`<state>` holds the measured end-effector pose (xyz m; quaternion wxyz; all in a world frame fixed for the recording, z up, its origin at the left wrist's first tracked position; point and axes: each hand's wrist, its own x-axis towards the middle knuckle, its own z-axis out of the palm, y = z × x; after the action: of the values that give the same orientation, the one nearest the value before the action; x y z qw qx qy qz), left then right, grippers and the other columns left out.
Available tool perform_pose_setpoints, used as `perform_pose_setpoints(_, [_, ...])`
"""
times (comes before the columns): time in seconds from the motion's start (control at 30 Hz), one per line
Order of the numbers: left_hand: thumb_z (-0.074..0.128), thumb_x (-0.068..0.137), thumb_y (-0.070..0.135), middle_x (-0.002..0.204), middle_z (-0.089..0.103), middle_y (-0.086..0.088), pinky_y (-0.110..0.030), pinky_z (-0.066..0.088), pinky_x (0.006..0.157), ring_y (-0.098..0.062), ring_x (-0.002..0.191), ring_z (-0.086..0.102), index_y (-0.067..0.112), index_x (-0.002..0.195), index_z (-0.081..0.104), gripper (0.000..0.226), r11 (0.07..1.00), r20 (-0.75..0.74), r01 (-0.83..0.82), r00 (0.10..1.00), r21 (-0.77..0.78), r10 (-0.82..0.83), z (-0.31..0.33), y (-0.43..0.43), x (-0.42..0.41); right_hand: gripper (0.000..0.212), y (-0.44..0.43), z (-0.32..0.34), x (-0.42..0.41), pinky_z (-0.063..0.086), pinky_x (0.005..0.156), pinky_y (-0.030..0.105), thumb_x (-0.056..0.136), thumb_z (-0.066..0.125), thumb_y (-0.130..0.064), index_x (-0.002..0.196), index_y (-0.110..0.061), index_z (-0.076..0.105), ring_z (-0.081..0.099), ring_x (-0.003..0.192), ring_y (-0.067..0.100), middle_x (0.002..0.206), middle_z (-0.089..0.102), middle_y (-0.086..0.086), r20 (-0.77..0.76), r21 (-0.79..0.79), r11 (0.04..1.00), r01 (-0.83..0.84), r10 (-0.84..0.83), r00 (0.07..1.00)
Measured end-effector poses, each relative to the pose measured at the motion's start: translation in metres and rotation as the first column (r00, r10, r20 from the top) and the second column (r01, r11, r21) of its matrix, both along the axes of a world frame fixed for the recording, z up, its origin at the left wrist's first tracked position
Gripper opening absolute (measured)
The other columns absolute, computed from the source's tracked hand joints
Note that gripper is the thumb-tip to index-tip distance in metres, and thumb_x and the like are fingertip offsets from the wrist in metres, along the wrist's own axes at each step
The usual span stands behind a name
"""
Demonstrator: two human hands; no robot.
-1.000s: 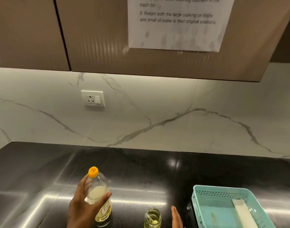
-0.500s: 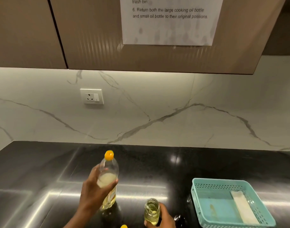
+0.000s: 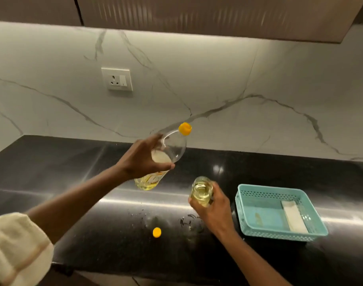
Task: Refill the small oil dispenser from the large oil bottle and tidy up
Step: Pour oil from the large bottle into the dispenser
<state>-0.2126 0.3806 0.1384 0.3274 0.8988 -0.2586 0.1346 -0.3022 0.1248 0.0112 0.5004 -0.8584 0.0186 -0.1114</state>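
Observation:
My left hand (image 3: 143, 159) grips the large clear oil bottle (image 3: 172, 149) around its middle and holds it off the counter, tilted to the right. Its orange cap (image 3: 185, 128) is at the top and yellow oil sits in its lower end. To the right and lower, my right hand (image 3: 214, 205) holds the small glass oil dispenser (image 3: 202, 189), whose mouth is uncovered and which has pale oil inside. A small orange cap (image 3: 156, 232) lies on the black counter (image 3: 94, 234) in front of both.
A teal plastic basket (image 3: 259, 215) with a folded white cloth (image 3: 293, 217) stands at the right. Droplets and a wet ring (image 3: 189, 222) mark the counter near the cap. A wall socket (image 3: 117, 79) sits on the marble backsplash, under brown cabinets.
My left hand lifted the large bottle from the counter and tilted it rightward. My right hand closed on the small dispenser and raised it. The view dropped, showing the loose orange cap.

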Motion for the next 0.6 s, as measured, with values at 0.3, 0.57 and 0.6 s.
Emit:
perform_pose_setpoints(0.3, [0.095,0.073,0.051,0.119,0.079,0.005,-0.003,0.053,0.078,-0.002,0.098,0.075,0.019,0.137,0.062,0.078,0.977,0.002,0.130,0.991,0.166,-0.132,0.028,0.001,-0.044,0.051,-0.012,0.062,-0.007,0.060,0.079,0.017,0.076,0.093,-0.038,0.113,-0.044,0.058,0.071,0.095,0.000,0.103,0.071,-0.019,0.108,-0.050,0.996,-0.076,0.081,0.991])
perform_pose_setpoints(0.57, [0.085,0.074,0.069,0.121,0.080,0.009,-0.032,0.067,0.085,-0.006,0.097,0.078,0.027,0.149,0.053,0.092,0.939,-0.029,0.137,0.990,0.315,-0.135,0.027,0.014,-0.061,0.052,-0.008,0.067,-0.019,0.057,0.076,0.014,0.076,0.092,-0.037,0.119,-0.034,0.064,0.070,0.092,-0.001,0.101,0.073,-0.016,0.081,-0.026,0.995,-0.096,0.098,0.992])
perform_pose_setpoints(0.6, [0.085,0.074,0.070,0.120,0.080,0.007,-0.032,0.067,0.084,-0.007,0.096,0.079,0.027,0.150,0.053,0.093,0.928,-0.026,0.125,0.992,0.351,-0.124,0.026,0.015,-0.063,0.052,-0.007,0.068,-0.020,0.056,0.076,0.012,0.076,0.092,-0.037,0.120,-0.033,0.064,0.069,0.092,-0.003,0.101,0.073,-0.016,0.078,-0.027,0.995,-0.098,0.100,0.992])
